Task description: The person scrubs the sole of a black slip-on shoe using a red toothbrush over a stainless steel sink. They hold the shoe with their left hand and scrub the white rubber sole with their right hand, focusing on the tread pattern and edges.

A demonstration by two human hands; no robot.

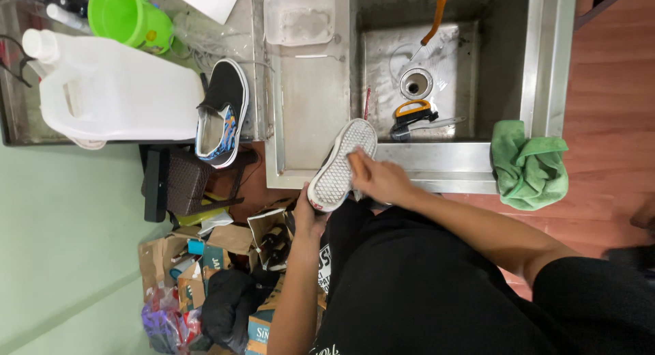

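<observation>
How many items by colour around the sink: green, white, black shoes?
Green: 2 – bucket, cloth
White: 2 – jug, tub
Black shoes: 2 – held shoe, shoe on counter
Total: 6

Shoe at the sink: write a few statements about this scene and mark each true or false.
1. The left hand holds a shoe sole up. True.
2. The right hand rests on that sole. True.
3. The green cloth lies inside the sink basin. False: it hangs over the sink's outer edge.
4. The second shoe stands beside a white jug. True.
5. The bucket is red. False: it is green.
</observation>
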